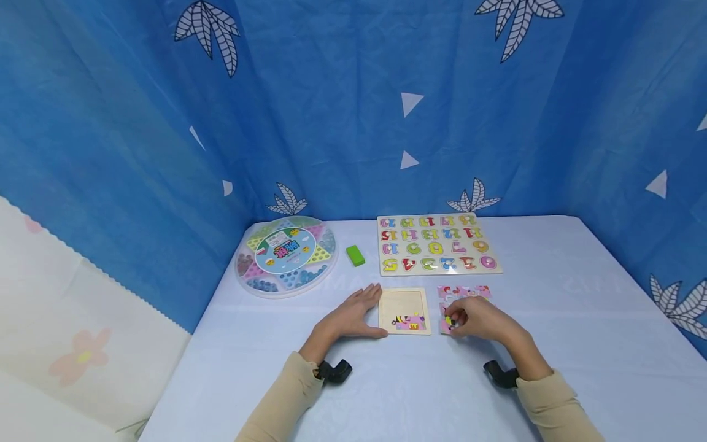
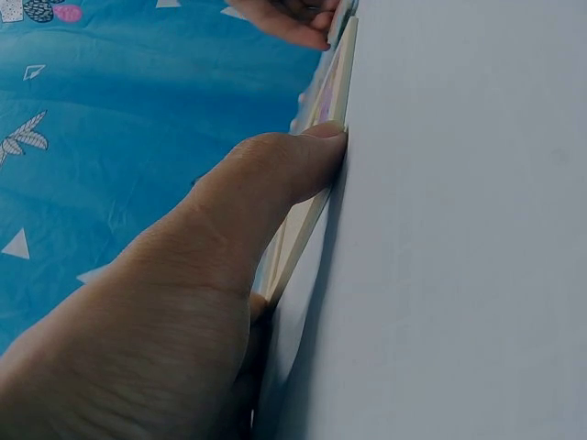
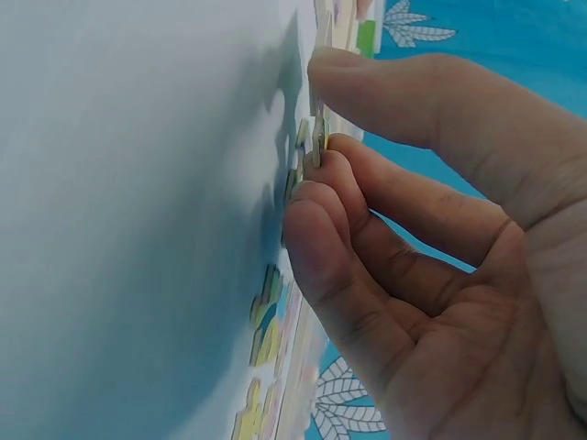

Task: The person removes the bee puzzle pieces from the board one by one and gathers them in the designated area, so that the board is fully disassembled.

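Note:
A square wooden puzzle tray (image 1: 402, 302) lies on the table with pink and yellow pieces (image 1: 411, 323) along its lower edge. My left hand (image 1: 356, 313) rests at its left side, fingers spread; in the left wrist view the thumb (image 2: 303, 156) presses the tray's rim. To the tray's right, my right hand (image 1: 479, 317) pinches a thin jigsaw piece (image 3: 319, 137) between thumb and fingertips, tilted up on edge. Loose pink jigsaw pieces (image 1: 464, 291) lie beneath and beyond this hand, which partly hides them.
Behind the tray lies a wooden number board (image 1: 440, 244) with colourful numerals. A green block (image 1: 356, 255) sits left of it. Farther left is a round Chinese checkers set (image 1: 286, 256). A blue curtain (image 1: 353, 110) hangs behind the white table (image 1: 409, 387).

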`<action>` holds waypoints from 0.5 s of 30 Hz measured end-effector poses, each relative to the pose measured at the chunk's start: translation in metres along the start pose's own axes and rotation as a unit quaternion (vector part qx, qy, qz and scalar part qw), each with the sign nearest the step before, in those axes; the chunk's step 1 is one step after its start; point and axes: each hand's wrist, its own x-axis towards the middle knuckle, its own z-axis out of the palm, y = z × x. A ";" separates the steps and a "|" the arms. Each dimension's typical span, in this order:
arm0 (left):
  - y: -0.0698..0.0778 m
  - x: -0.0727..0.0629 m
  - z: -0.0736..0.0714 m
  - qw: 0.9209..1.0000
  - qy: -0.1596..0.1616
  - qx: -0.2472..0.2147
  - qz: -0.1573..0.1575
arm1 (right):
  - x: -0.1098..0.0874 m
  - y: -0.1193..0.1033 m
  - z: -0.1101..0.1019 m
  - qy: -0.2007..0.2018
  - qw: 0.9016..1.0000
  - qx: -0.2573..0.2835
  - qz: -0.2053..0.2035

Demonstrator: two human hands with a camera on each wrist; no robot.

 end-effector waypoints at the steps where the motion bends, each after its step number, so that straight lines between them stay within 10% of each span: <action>1: 0.000 0.000 0.000 1.000 0.000 0.001 0.000 | -0.001 0.001 0.000 -0.001 1.000 0.000 0.003; 15: 0.001 -0.001 0.000 1.000 0.000 -0.005 -0.001 | 0.001 0.007 0.003 -0.010 1.000 -0.004 0.013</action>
